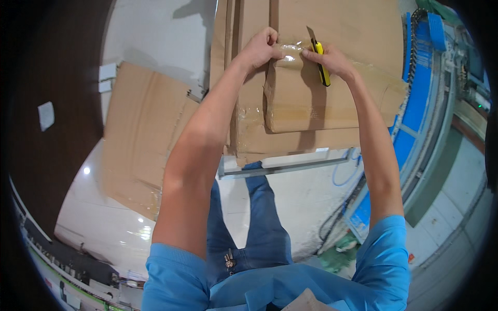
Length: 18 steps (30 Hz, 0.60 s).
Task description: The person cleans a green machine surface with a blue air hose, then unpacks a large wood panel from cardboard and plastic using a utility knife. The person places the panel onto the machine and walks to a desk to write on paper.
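Note:
A folded cardboard sheet (342, 103) lies on top of larger flattened cardboard (332, 140), in front of me. A strip of clear packing tape (291, 52) crosses its upper left part and shines in the light. My left hand (258, 51) is closed at the left end of this strip, its thumb on the tape and its fingers curled, partly hidden. At the strip's right end is my right hand (334, 61), closed around a yellow and black utility knife (320, 65). The knife's blade is out and points away from me, above the cardboard. My right thumb reaches to the tape.
Another flattened cardboard piece (140, 129) lies lower on the left. A metal bar (285, 169) runs along the near edge of the stack. Blue machinery (415, 119) with a cable chain stands close on the right. A dark brown surface (52, 78) fills the far left.

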Available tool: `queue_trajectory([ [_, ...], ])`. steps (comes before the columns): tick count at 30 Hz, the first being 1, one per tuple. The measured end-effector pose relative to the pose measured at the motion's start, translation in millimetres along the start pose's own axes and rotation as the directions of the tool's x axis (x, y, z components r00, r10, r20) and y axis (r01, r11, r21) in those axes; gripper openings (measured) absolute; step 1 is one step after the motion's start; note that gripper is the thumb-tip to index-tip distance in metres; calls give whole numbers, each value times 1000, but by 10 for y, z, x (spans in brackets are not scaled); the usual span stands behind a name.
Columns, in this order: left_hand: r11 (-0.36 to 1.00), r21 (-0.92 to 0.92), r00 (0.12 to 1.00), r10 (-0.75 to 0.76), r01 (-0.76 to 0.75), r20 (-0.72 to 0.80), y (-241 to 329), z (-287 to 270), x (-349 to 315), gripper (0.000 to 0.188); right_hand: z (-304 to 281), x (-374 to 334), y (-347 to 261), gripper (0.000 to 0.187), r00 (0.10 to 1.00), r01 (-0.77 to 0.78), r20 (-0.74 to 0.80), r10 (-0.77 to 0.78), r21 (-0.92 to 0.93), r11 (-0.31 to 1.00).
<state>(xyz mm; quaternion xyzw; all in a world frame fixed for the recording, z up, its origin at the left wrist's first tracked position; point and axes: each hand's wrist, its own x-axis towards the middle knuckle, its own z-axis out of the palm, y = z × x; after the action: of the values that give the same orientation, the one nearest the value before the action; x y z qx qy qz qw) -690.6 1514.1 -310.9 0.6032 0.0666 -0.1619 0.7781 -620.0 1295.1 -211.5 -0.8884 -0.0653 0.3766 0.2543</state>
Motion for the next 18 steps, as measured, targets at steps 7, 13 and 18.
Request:
queue_trajectory([
  [7, 984, 3, 983, -177, 178, -50, 258, 75, -111, 38, 82, -31, -40, 35, 999, 23, -33, -23, 5, 1000],
  [13, 990, -7, 986, -143, 143, -85, 248, 127, -165, 34, 127, -311, 59, 29, 972, 160, -145, -185, -168, 973],
  [18, 926, -374, 975, -124, 48, -182, 29, 179, -370, 27, 244, -292, 108, 27, 875, 258, -371, -311, -186, 948],
])
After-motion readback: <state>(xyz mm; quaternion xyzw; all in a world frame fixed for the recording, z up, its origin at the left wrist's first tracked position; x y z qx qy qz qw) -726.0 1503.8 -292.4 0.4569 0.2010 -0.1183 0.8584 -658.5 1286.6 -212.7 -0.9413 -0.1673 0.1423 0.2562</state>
